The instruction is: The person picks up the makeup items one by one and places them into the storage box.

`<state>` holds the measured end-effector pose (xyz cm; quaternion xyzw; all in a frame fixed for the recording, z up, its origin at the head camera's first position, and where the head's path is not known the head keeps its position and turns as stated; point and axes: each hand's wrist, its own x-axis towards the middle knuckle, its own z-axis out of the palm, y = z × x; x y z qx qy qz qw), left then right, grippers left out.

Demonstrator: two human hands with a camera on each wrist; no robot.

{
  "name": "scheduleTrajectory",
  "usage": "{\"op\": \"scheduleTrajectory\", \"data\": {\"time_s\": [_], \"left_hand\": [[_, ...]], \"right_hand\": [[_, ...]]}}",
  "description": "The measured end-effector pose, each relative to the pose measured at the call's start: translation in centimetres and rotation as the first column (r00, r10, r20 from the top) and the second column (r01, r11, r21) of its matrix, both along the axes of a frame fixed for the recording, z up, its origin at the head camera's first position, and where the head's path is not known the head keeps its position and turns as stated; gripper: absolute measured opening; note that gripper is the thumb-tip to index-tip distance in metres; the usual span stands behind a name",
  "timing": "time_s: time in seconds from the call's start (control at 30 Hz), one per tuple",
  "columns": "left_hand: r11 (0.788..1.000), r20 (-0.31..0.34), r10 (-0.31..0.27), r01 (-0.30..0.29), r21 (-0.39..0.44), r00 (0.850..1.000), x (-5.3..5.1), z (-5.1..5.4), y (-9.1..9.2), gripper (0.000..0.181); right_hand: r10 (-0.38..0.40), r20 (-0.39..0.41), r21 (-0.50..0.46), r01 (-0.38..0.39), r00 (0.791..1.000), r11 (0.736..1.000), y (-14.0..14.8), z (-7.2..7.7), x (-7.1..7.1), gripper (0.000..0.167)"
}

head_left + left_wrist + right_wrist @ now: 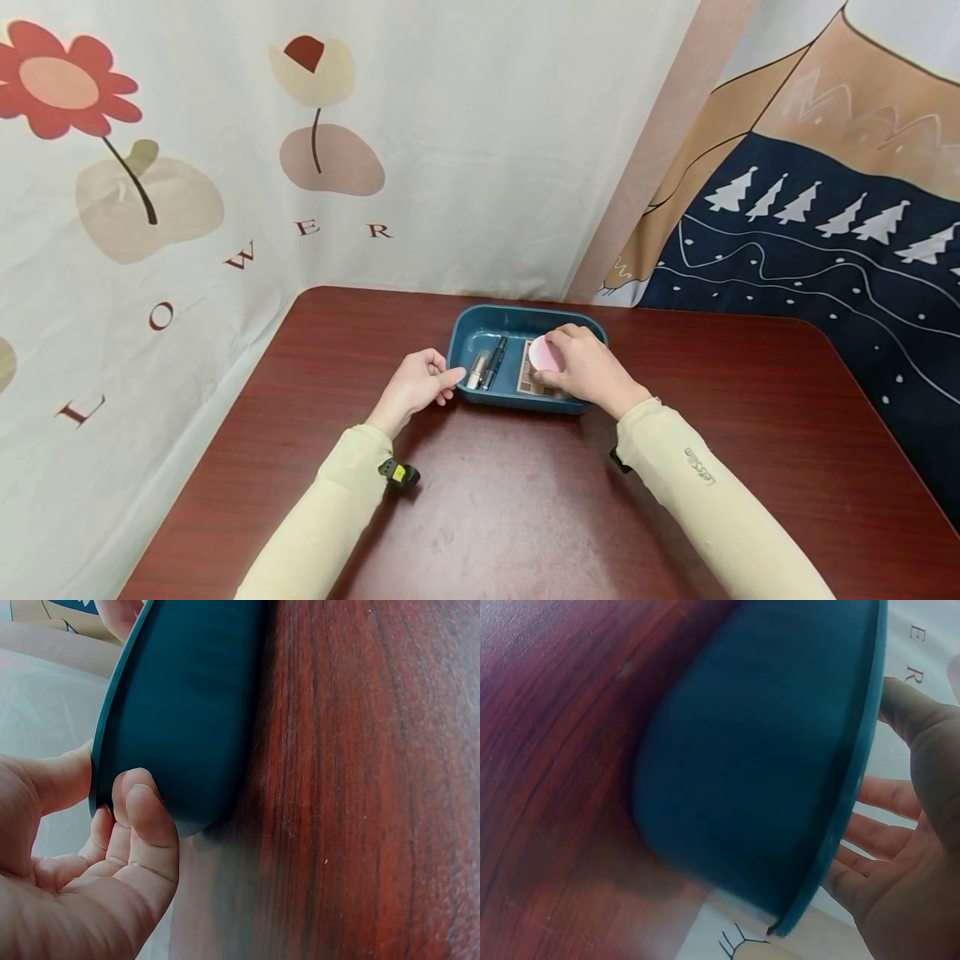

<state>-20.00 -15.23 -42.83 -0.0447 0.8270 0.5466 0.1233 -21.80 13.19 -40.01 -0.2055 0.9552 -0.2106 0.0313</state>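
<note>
A dark teal plastic bin [525, 402] lies on the table with its mouth up. At its near left corner my left hand [415, 385] pinches the rim; the left wrist view shows thumb and curled fingers of this hand [82, 892] at the bin's edge [187, 697]. Over the right part of the bin, my right hand [592, 367] holds a round pink-and-white disc [546, 354] between thumb and fingers. Beneath it lies an eyeshadow palette [525, 382], partly covered. Left of that are a black pen-like stick [493, 364] and a gold-and-clear tube [477, 370]. In the right wrist view, the bin wall [757, 750] hides the disc.
The bin stands near the back edge of a reddish-brown wooden table [510, 517]. Directly behind hangs a white curtain [480, 167] with flower prints, and a navy curtain [810, 242] with tree prints hangs at the right.
</note>
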Motion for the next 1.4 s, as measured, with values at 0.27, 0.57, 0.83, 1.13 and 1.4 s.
{"op": "scheduleTrajectory", "data": {"time_s": [0.27, 0.57, 0.83, 1.13, 1.4], "left_hand": [[1.0, 0.004, 0.001, -0.001, 0.003, 1.0, 0.0, -0.1, 0.0, 0.027], [1.0, -0.006, -0.002, 0.002, 0.004, 1.0, -0.1, -0.1, 0.0, 0.027], [1.0, -0.009, -0.004, 0.004, 0.008, 1.0, -0.1, -0.2, -0.1, 0.028], [1.0, -0.021, -0.005, 0.005, -0.004, 1.0, -0.2, -0.1, 0.0, 0.027], [1.0, -0.012, 0.003, -0.003, -0.019, 1.0, 0.0, 0.0, 0.0, 0.028]], "right_hand": [[0.019, -0.003, 0.029, -0.019, 1.0, 0.999, -0.9, -0.5, -0.4, 0.062], [0.047, -0.002, 0.048, -0.047, 0.999, 0.998, -1.5, -0.9, -0.7, 0.061], [0.051, 0.025, 0.071, -0.052, 0.998, 0.996, -2.0, -1.2, -0.7, 0.066], [0.06, 0.033, 0.097, -0.063, 0.998, 0.993, -2.1, -1.4, -0.6, 0.068], [0.068, 0.052, 0.098, -0.073, 0.996, 0.993, -2.1, -1.5, -0.6, 0.067]]}}
